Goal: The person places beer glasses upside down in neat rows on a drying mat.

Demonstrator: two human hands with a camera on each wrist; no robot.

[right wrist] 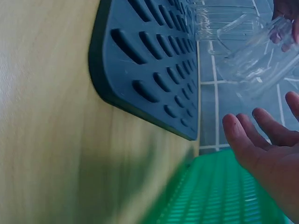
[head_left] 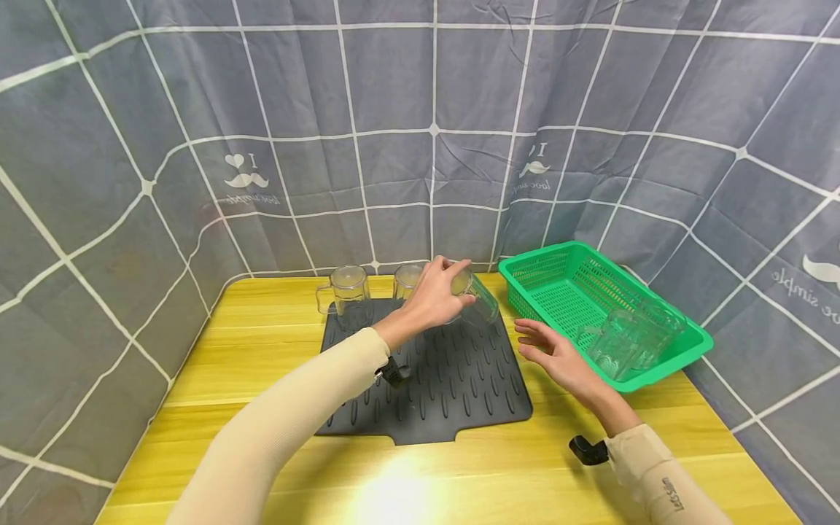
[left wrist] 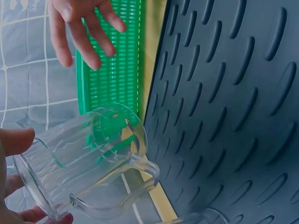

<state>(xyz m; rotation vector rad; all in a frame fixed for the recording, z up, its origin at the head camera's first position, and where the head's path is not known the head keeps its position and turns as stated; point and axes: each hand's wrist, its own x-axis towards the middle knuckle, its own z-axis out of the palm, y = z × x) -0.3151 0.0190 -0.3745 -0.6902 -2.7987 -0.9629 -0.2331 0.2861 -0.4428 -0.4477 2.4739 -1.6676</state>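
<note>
Two mugs (head_left: 352, 295) stand along the back edge of the mat (head_left: 453, 397), the first one's handle jutting past the left edge; ribbed space stretches open in front of them. Above the back right corner, my left hand (head_left: 429, 297) reaches across, fingers grasping one end of a tilted mug (head_left: 484, 300). A strip of desk (head_left: 525, 452) separates mat and basket (head_left: 558, 302). Beside the basket's left rim, my right hand (head_left: 559, 359) hangs palm inward, fingers loosely bent, holding nothing.

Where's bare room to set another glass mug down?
Free: front right of the black drying mat, wooden tabletop left of it, far end of the green basket. Crowded: mat's back edge, with two standing glass mugs and the tilted mug in the left hand; basket's near end, holding more mugs.
</note>
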